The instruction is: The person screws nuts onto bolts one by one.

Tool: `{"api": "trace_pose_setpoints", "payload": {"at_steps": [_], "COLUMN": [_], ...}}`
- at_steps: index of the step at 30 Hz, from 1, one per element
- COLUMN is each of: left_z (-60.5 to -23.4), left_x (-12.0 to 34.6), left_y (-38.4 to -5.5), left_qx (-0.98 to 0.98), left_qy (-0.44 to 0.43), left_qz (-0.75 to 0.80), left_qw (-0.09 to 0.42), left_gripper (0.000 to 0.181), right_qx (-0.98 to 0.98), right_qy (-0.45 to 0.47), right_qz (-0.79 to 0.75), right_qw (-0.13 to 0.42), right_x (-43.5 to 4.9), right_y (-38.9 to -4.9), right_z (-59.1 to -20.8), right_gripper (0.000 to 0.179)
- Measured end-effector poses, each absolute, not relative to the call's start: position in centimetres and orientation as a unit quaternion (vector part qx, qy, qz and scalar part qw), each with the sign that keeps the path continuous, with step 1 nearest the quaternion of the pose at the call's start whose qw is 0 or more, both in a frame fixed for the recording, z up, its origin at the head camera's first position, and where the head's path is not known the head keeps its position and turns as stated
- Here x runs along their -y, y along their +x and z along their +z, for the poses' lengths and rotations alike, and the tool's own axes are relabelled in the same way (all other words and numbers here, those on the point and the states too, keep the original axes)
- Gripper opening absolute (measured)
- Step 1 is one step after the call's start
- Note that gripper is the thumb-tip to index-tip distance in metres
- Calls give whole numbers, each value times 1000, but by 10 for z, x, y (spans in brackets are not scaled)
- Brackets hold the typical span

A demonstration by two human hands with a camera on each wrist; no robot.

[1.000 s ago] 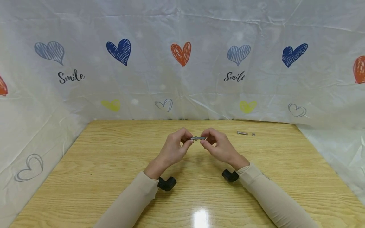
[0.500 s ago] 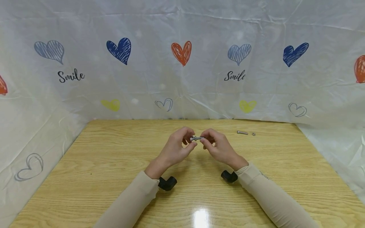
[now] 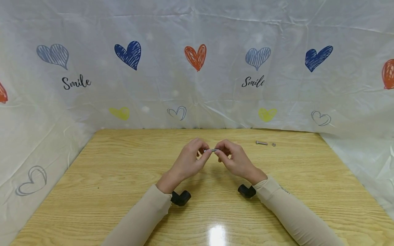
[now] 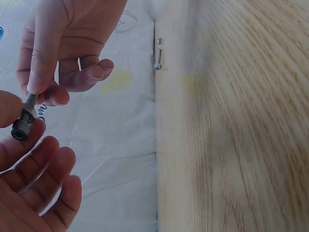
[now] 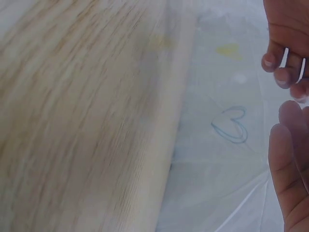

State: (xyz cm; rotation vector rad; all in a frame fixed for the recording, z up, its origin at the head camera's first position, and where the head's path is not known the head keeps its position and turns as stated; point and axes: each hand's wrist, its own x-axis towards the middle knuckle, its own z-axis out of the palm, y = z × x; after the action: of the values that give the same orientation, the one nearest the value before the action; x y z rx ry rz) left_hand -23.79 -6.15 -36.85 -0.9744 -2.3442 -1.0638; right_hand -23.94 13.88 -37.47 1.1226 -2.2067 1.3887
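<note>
A metal bolt [image 3: 215, 150] is held level above the table between both hands. My right hand [image 3: 238, 160] pinches its threaded end with thumb and forefinger. Near the bolt's head, a nut [image 4: 29, 115] sits on the thread, as the left wrist view shows. My left hand [image 3: 190, 160] has thumb and forefinger at that nut, its other fingers loosely bent. From the head view the left thumb mostly hides the nut and bolt head. Parts of both hands appear at the right edge of the right wrist view, where the bolt is out of frame.
A second bolt [image 3: 261, 142] and a loose nut [image 3: 273, 144] lie at the back right of the wooden table [image 3: 123, 205]. Behind the table hangs a white sheet [image 3: 221, 30] printed with hearts. Black wrist mounts [image 3: 181, 198] sit under the sleeves.
The left thumb and forefinger moved apart at the nut, leaving the bolt head showing, then closed on it again. The right hand shifted slightly left, still pinching the bolt.
</note>
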Motion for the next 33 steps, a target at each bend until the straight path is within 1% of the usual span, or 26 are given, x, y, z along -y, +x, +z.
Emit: {"api": "trace_pose_setpoints", "payload": {"at_steps": [2, 4, 10, 16, 20, 21, 25, 29, 33], "left_z": [-369, -369, -367, -366, -366, -367, -368, -369, -369], "left_x": [62, 62, 61, 60, 60, 60, 60, 61, 60], "left_y": [-238, -238, -239, -237, -236, -236, -236, -237, -239], "left_qx": [840, 841, 833, 829, 836, 839, 846, 844, 836], "left_qy": [-338, -334, -358, -367, -353, -348, -331, -332, -351], "left_qz": [-381, -385, -378, -372, -375, -377, -385, -386, -381], "left_qw": [185, 180, 187, 199, 187, 182, 165, 168, 181], "left_gripper": [13, 14, 21, 16, 5, 5, 17, 15, 20], "right_qx": [771, 769, 768, 775, 775, 774, 773, 773, 772], "right_qy": [391, 392, 389, 376, 372, 372, 372, 373, 374], "right_qz": [480, 480, 483, 485, 490, 492, 495, 494, 494], "right_qw": [153, 156, 161, 150, 146, 145, 139, 140, 142], "right_x": [-137, -135, -135, -138, -140, -140, -141, -141, -140], "right_y": [-233, -227, -228, -242, -247, -247, -246, -247, -247], "right_z": [-367, -360, -362, -379, -385, -385, -386, -385, -386], "right_gripper": [4, 5, 2, 6, 6, 5, 5, 4, 3]}}
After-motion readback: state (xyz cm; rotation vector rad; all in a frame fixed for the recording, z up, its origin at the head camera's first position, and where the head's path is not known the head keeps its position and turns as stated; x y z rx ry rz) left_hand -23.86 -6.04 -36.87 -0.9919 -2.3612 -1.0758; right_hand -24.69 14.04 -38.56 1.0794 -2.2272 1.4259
